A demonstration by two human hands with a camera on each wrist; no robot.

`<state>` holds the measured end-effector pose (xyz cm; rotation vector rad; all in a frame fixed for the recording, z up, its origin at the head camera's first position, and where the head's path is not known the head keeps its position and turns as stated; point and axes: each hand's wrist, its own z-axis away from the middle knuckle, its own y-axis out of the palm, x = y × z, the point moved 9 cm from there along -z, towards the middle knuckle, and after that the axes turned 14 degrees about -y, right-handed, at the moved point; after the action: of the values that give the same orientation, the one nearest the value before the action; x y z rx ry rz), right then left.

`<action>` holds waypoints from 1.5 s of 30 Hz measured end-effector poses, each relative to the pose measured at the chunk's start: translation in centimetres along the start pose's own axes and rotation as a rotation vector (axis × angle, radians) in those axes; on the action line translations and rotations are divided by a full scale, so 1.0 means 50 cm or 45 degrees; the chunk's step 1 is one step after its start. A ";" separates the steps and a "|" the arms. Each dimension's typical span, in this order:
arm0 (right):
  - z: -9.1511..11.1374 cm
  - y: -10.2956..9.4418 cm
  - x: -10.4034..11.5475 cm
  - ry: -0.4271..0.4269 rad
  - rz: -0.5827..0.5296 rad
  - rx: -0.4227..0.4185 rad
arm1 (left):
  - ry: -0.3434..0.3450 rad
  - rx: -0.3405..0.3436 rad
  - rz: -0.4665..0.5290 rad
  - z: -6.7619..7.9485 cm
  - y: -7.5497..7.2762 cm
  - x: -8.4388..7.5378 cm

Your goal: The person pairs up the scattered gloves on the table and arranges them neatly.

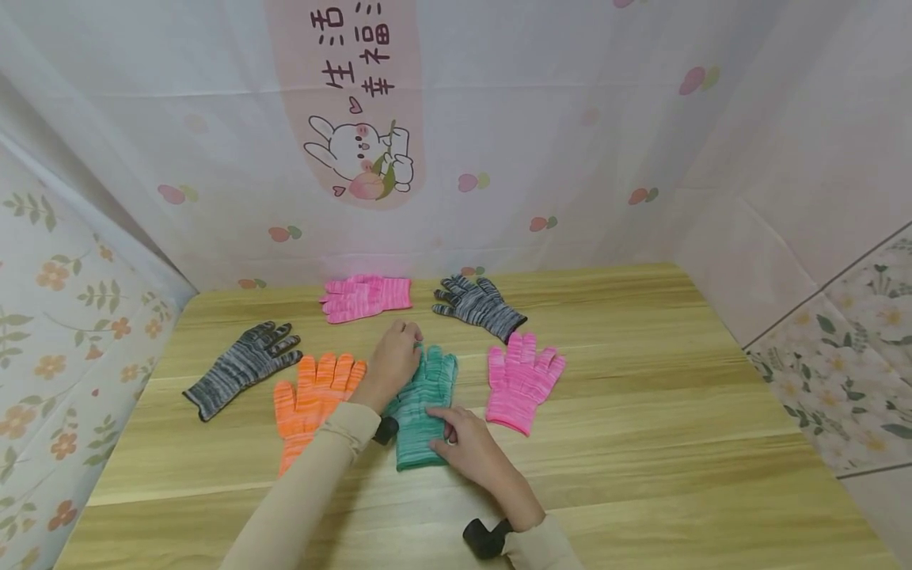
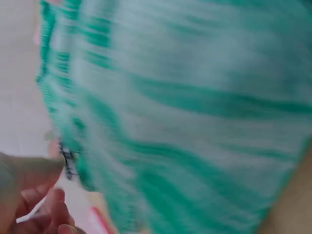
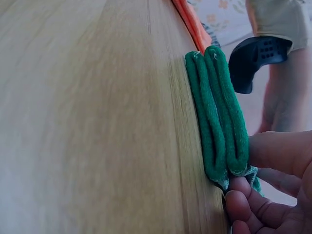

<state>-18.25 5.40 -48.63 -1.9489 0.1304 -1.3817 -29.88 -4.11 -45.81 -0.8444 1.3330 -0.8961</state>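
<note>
Two green-and-white knit gloves [image 1: 416, 431] lie stacked at mid-table, fingers pointing away; in the right wrist view their folded green cuffs [image 3: 226, 117] sit one over the other. My left hand [image 1: 390, 360] is at the far end, its curled fingers pinching the gloves' fingertips. In the left wrist view the green knit [image 2: 185, 97] fills most of the picture, blurred, with thumb and fingers [image 2: 36, 175] at its edge. Near the cuff, my right hand [image 1: 473, 447] grips the right side, thumb over the top and other fingers [image 3: 243, 200] curled at the lower edge.
An orange glove [image 1: 313, 396] lies left of the green pair, partly under my left forearm. Around them are a grey-black glove [image 1: 242, 368], a pink glove [image 1: 366, 298], another grey-black glove [image 1: 480, 306] and another pink glove [image 1: 523, 384]. Printed cloth [image 1: 534, 142] hangs behind the wooden table [image 1: 677, 435].
</note>
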 end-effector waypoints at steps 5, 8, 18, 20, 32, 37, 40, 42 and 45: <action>0.001 -0.001 0.000 -0.004 0.016 -0.005 | 0.042 0.163 -0.007 0.011 0.013 -0.026; 0.002 0.000 -0.002 0.002 0.026 -0.006 | 0.027 0.272 -0.034 0.017 0.028 -0.033; 0.002 0.001 0.000 0.002 0.021 -0.006 | -0.015 0.310 -0.024 0.011 0.046 -0.030; 0.002 0.000 0.001 0.002 0.022 -0.007 | -0.012 0.289 -0.003 0.006 0.044 -0.028; -0.001 -0.001 0.003 -0.009 0.067 0.004 | -0.026 0.120 0.121 -0.007 0.016 -0.027; 0.000 -0.002 0.004 -0.003 0.066 0.004 | -0.068 0.227 0.056 -0.003 0.033 -0.024; 0.000 -0.003 0.004 0.006 0.061 0.003 | -0.066 0.277 0.041 -0.001 0.041 -0.026; 0.001 -0.002 0.003 0.007 0.057 0.003 | -0.067 0.280 0.051 -0.001 0.042 -0.026; 0.001 -0.001 0.002 0.003 0.056 0.008 | -0.066 0.250 0.059 -0.004 0.040 -0.028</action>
<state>-18.19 5.39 -48.53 -1.9279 0.1693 -1.3542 -30.00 -2.01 -47.02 -0.6772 1.1938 -0.9457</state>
